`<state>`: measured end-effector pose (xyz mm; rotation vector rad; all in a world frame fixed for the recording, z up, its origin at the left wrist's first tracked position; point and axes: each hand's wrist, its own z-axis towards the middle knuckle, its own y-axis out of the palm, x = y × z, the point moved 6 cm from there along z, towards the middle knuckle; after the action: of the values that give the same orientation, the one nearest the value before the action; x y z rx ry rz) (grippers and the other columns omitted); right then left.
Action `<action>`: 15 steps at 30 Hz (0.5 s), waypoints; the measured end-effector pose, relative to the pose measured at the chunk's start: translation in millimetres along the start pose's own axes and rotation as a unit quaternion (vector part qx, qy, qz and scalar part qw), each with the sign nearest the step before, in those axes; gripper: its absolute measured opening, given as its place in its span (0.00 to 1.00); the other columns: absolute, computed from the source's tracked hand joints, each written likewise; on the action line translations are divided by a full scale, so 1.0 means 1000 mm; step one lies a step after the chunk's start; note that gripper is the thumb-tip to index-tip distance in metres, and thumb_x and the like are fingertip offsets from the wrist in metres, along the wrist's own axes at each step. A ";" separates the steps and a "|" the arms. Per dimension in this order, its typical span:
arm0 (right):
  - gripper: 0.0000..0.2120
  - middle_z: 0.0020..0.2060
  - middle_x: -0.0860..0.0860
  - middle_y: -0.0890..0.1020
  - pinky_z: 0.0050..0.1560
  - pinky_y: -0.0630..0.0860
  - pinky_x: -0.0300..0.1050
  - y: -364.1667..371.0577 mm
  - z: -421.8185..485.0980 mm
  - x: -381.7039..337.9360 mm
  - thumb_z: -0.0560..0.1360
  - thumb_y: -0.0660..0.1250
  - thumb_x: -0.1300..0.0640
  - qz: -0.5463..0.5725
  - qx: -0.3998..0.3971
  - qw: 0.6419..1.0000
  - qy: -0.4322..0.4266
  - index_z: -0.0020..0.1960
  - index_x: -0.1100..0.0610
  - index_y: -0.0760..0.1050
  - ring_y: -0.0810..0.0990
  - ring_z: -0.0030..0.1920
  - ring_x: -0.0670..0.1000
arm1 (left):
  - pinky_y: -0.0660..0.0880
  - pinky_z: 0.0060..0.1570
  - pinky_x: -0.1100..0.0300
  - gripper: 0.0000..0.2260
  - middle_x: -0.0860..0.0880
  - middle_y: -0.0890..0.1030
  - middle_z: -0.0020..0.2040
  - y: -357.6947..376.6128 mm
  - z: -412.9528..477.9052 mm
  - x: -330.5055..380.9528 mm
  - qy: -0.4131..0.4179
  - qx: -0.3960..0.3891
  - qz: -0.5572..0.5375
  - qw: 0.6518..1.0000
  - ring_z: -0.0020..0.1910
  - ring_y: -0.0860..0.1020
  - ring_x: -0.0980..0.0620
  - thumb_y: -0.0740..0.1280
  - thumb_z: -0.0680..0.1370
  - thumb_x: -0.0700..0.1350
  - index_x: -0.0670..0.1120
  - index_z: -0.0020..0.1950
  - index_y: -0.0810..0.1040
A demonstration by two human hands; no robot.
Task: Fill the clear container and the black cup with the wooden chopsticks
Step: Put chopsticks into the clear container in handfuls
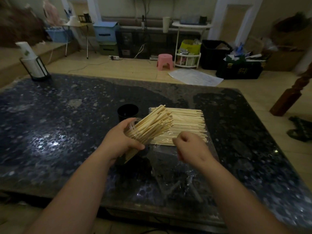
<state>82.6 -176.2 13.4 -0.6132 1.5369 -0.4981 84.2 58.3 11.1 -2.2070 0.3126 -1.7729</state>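
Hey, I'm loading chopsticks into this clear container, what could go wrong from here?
1. The clear container is tilted in your left hand, with chopsticks fanning loosely from its mouth; they may slide out.
2. The black cup stands just behind those tips; a swing might topple it.
3. The loose pile lies on crinkled plastic wrap; tugging it could scatter sticks.

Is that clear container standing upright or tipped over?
Tipped. The left hand holds the clear container slanted, its wooden chopsticks fanning out toward the upper right.
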 end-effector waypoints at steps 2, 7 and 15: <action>0.10 0.33 0.49 0.81 0.42 0.79 0.49 0.012 0.000 0.010 0.75 0.65 0.49 -0.047 -0.039 0.998 0.008 0.39 0.53 0.75 0.81 0.37 0.53 | 0.74 0.65 0.50 0.44 0.55 0.79 0.62 0.000 0.000 0.000 0.000 0.002 -0.004 1.000 0.62 0.77 0.51 0.81 0.58 0.33 0.56 0.70 0.75; 0.07 0.44 0.50 0.82 0.44 0.75 0.44 0.029 -0.005 0.014 0.78 0.62 0.56 -0.116 -0.114 0.987 0.008 0.46 0.51 0.79 0.79 0.46 0.51 | 0.73 0.67 0.47 0.46 0.54 0.79 0.63 -0.001 0.002 -0.004 -0.012 0.007 -0.020 1.000 0.63 0.77 0.50 0.82 0.55 0.35 0.57 0.70 0.75; 0.27 0.79 0.50 0.58 0.76 0.57 0.52 0.052 -0.002 0.028 0.79 0.59 0.56 -0.258 -0.150 0.952 -0.068 0.77 0.52 0.63 0.57 0.77 0.55 | 0.73 0.66 0.49 0.44 0.54 0.79 0.63 -0.002 0.001 -0.003 -0.016 0.019 -0.039 0.999 0.63 0.76 0.50 0.81 0.59 0.32 0.55 0.72 0.74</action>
<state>76.0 -154.6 -41.3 -1.2787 1.3232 -0.6026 84.6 61.0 8.8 -2.2474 0.1864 -1.7645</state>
